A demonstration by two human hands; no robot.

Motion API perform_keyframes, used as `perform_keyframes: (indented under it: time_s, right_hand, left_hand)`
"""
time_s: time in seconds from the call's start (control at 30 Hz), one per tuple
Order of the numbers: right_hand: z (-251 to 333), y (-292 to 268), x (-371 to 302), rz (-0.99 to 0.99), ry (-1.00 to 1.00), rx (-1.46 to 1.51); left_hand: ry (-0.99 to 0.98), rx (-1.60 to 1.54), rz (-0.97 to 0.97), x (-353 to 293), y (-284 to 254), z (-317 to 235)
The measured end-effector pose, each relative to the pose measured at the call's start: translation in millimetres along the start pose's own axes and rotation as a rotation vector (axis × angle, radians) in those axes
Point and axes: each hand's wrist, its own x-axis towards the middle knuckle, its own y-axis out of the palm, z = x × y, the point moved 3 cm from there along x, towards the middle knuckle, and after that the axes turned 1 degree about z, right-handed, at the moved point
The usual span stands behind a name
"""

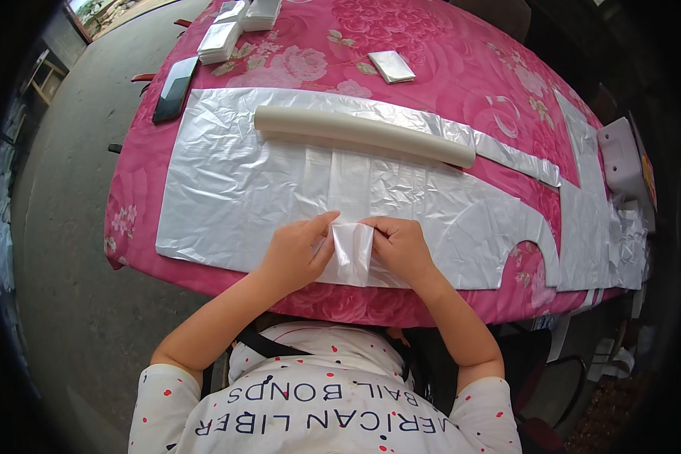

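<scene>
Folded translucent film (352, 257) was pinched by left hand (299, 248) and right hand (402, 246) fingertips over the flat plastic sheet (219, 197), near-centre on the pink floral tablecloth (356, 304); uneven grip could have let slick layers skew.

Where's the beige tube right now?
In the head view's upper middle, the beige tube lies across the plastic sheeting, beyond the left hand and right hand.

a dark phone (175, 89) near the left edge of a pink floral tablecloth (446, 53), a pale box (620, 163) rightward
</scene>
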Motion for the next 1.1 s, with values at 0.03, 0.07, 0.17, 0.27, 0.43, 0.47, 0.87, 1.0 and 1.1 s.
perform_keyframes:
  time_s: [0.03, 0.07, 0.17, 0.27, 0.43, 0.47, 0.87, 1.0, 1.1]
  right_hand:
    - [-0.8, -1.4, 7.9, 0.052, 0.116, 0.017]
    - [0.9, -3.8, 15.3, 0.103, 0.232, 0.035]
    - [7.5, -7.3, 27.1, 0.19, 0.43, 0.079]
    - [8.7, -9.1, 33.3, 0.253, 0.474, 0.055]
    - [7.4, -5.6, 26.2, 0.184, 0.399, 0.013]
    - [9.0, -6.0, 21.3, 0.121, 0.322, -0.071]
    - [10.5, -12.4, 26.4, 0.249, -0.609, -0.575]
    - [9.5, -22.3, 38.2, 0.293, -0.612, -0.481]
    - [10.6, -21.6, 35.0, 0.265, -0.594, -0.421]
  left_hand:
    - [-0.16, -0.113, 0.014, 6.7, -2.9, -0.7]
    - [-0.287, -0.22, 0.067, 12.0, -8.4, -8.2]
    - [0.269, 0.389, -0.335, 7.5, -4.9, -10.5]
    - [0.308, 0.529, -0.017, -1.2, 15.9, -6.2]
    - [0.205, 0.615, 0.091, -7.6, 34.3, -6.5]
    - [0.193, 0.622, 0.09, -7.5, 35.6, -6.2]
    - [0.324, 0.681, -0.005, 19.6, 15.7, -10.1]
    - [0.321, 0.845, 0.086, 29.3, 15.9, -11.9]
    - [0.405, 0.781, 0.066, 21.6, 12.7, -12.4]
